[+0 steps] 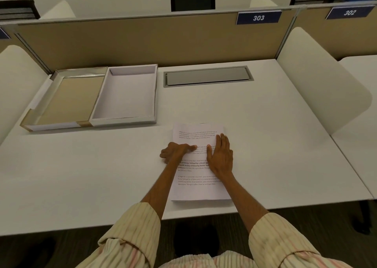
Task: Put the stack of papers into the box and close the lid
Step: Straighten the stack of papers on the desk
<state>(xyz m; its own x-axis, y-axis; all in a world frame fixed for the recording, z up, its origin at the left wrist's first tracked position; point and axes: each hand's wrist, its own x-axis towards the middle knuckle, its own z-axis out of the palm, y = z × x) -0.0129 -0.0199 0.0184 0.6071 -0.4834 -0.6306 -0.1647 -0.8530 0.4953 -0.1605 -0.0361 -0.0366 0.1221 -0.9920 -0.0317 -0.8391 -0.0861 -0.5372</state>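
Note:
A stack of printed white papers (199, 192) lies flat on the white desk (275, 145), near its front edge. My left hand (176, 152) curls at the stack's left edge, thumb on top and fingers at the side. My right hand (220, 155) rests flat on the top sheet with fingers spread. The open white box (124, 120) sits at the back left, empty inside. Its lid (51, 127) lies open to the box's left, joined to it, with a tan inner face.
A tan partition (142, 41) with a "303" label closes the desk's far side. A grey cable hatch (208, 76) is set into the desk behind the papers. White side dividers (326, 88) stand at both ends. A black chair back shows beyond the partition.

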